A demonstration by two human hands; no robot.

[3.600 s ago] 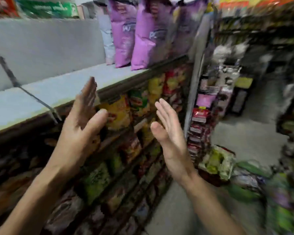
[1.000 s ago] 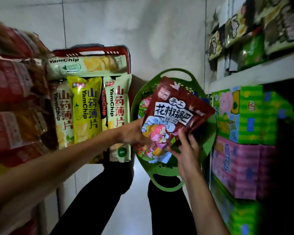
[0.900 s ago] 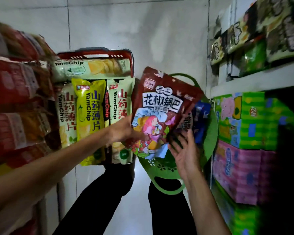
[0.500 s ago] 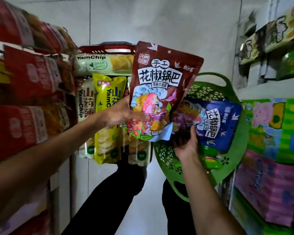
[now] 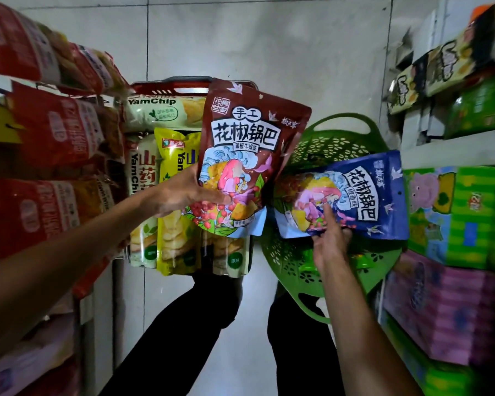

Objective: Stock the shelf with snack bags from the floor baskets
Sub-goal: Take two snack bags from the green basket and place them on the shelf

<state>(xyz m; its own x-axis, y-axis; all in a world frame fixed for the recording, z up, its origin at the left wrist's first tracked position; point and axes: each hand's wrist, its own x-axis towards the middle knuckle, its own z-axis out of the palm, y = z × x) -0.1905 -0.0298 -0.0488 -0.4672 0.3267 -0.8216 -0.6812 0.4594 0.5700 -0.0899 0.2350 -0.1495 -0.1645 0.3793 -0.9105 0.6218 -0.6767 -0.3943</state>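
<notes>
I look straight down at the floor between two shelves. My left hand (image 5: pixel 183 192) grips a brown snack bag (image 5: pixel 249 144) by its lower left edge and holds it upright above the baskets. My right hand (image 5: pixel 330 238) holds a blue snack bag (image 5: pixel 363 195) of the same brand, tilted sideways over the green floor basket (image 5: pixel 326 144). A red basket (image 5: pixel 172 87) to the left is packed with yellow and white YamChip bags (image 5: pixel 166 110).
Red snack bags (image 5: pixel 55 130) fill the shelf on my left. On the right stand green and pink boxes (image 5: pixel 452 215) below a white shelf board (image 5: pixel 455 147) carrying more packets. My dark-trousered legs (image 5: pixel 200 324) stand on the pale tiled floor between the shelves.
One second ago only the brown bag was lifted from the green basket. Since then my left hand has raised it higher, and my right hand has picked up the blue bag.
</notes>
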